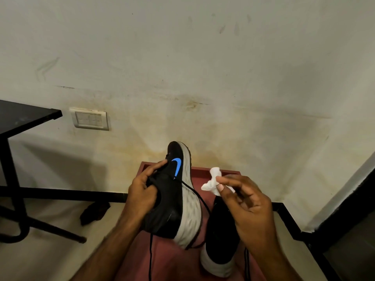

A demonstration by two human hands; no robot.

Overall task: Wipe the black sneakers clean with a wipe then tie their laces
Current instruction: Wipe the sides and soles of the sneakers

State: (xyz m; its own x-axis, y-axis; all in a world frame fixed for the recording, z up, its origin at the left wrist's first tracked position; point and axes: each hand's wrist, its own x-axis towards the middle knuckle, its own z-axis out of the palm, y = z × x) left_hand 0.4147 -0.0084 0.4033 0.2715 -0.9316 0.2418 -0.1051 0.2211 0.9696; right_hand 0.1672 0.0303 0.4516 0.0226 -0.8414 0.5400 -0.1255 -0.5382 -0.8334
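Left hand point(142, 191) grips a raised black sneaker point(172, 199) by its collar, while at three o'clock the right hand point(247, 203) pinches a crumpled white wipe point(212, 182).

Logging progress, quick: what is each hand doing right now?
Left hand: closed on the raised black sneaker.
Right hand: fingertips pinching the white wipe, clear of both sneakers.

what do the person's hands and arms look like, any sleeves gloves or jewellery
Both arms are bare up to the bottom edge of the picture, with no sleeve in view. The left hand and right hand wear no gloves, and no ring, watch or bracelet shows on the parts visible. The nails look short and unpainted. The image is slightly blurred, so finer marks cannot be told.
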